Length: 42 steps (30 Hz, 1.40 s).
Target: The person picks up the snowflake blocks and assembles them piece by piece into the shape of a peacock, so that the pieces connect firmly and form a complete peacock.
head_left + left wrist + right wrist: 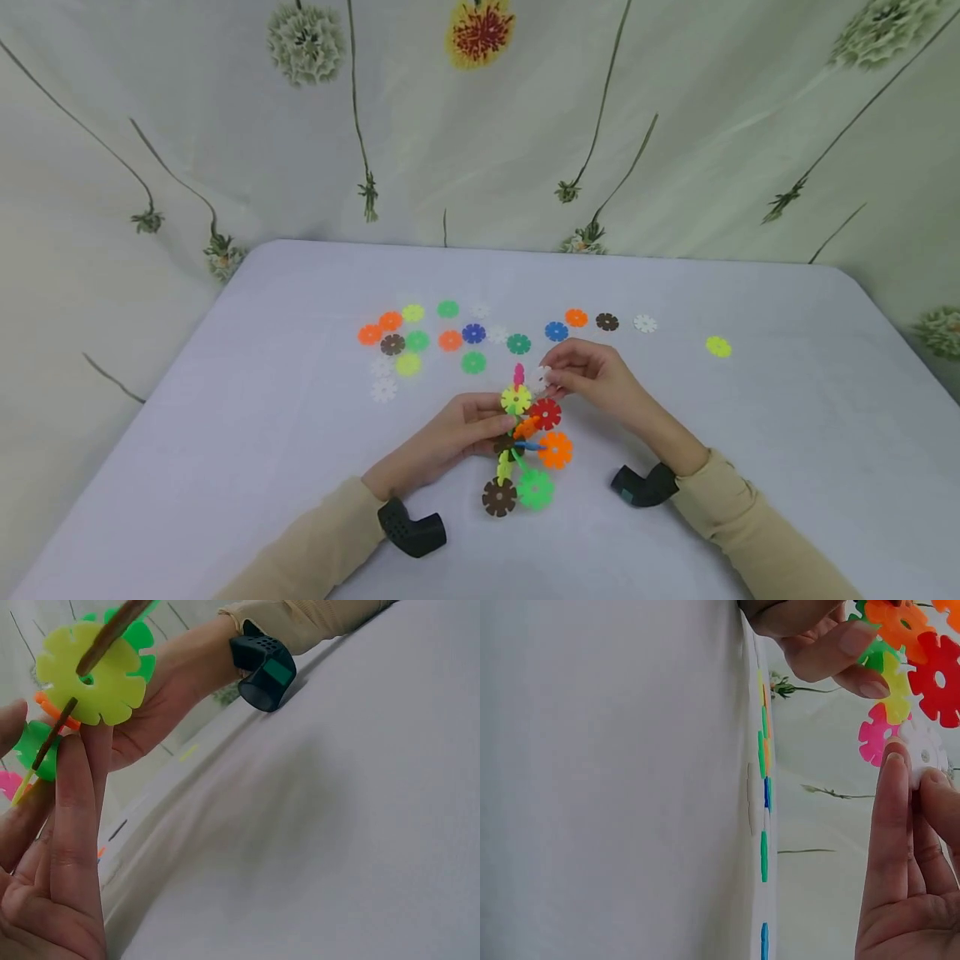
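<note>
My left hand [465, 429] grips a cluster of interlocked notched plastic discs, with the thumb over a brown disc near its middle. An orange disc [556, 450], a light green disc [536, 489], a brown disc [499, 497], a red disc [546, 413] and a yellow disc [516, 399] stick out from it. A pink disc [874, 735] tops the cluster. Between thumb and fingertips my right hand [596, 377] pinches a white disc [924, 754] beside the yellow and pink discs. Whether the white disc is joined to the cluster I cannot tell.
Loose discs in several colours lie beyond the hands on the white table [225, 417], among them a blue disc [557, 332]. One yellow disc [718, 347] lies apart at the right. A flower-patterned cloth [510, 150] hangs behind the table.
</note>
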Motion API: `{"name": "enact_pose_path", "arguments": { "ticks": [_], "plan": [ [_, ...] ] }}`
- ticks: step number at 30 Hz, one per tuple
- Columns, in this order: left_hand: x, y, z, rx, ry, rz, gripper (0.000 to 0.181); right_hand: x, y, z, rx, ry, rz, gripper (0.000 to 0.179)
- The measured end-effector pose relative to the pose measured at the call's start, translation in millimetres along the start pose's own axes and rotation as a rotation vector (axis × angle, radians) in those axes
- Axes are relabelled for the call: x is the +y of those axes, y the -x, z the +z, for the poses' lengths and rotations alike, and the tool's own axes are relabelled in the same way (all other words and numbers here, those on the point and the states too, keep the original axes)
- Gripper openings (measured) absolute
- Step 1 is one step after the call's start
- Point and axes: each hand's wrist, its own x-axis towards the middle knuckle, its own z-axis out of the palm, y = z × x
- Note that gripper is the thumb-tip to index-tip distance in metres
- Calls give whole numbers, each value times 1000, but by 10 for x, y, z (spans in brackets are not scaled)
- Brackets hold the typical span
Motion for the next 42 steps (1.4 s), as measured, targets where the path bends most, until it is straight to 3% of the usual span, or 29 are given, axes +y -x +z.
{"name": "enact_pose_path", "arguments": {
  "ticks": [10, 16, 23, 34, 42],
  "plan": [
    [19, 9, 0, -2, 4, -28, 47, -2, 6, 40, 14, 54, -42, 14],
    [9, 2, -7, -13, -6, -31, 50, 29, 12, 40, -15, 112, -96, 13],
    [-11, -15, -32, -29, -56, -43, 49, 32, 17, 33, -55, 115, -97, 12],
    [-5, -37, -29, -6, -69, -47, 47, -5, 27, 153, 107, 233, -112, 10],
    [-15, -23, -39, -46, -115, -32, 42, 27, 35, 116, 30, 185, -128, 12]
  ]
}}
